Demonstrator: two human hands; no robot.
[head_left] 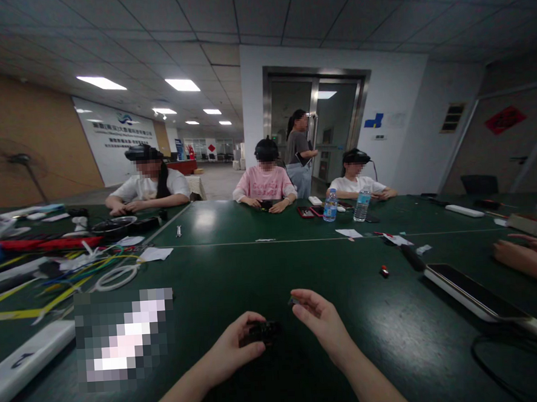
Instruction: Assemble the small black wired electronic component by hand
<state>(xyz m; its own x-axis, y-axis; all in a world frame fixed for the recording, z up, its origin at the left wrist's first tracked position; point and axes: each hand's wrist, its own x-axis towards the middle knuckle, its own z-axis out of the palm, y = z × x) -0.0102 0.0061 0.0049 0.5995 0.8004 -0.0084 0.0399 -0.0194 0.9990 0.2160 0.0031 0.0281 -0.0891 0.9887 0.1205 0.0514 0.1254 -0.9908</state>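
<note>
My left hand [234, 348] is closed around a small black object [265, 331], held between thumb and fingers just above the dark green table [254, 268]. Its kind is too dark to make out. To the right of it, my right hand [321, 324] pinches a small thin greyish piece [293, 301] between thumb and fingertips. The two hands are apart, and the piece does not touch the black object. Farther off to the right lies a small red and black part [384, 271].
A phone [478, 291] rests on a white strip at right, near a co-worker's hands [522, 258]. Cables [116, 277], tools and a white bar [28, 364] crowd the left. Bottles [330, 206] stand toward the far edge, where several people sit. A pixelated patch hides one bright thing.
</note>
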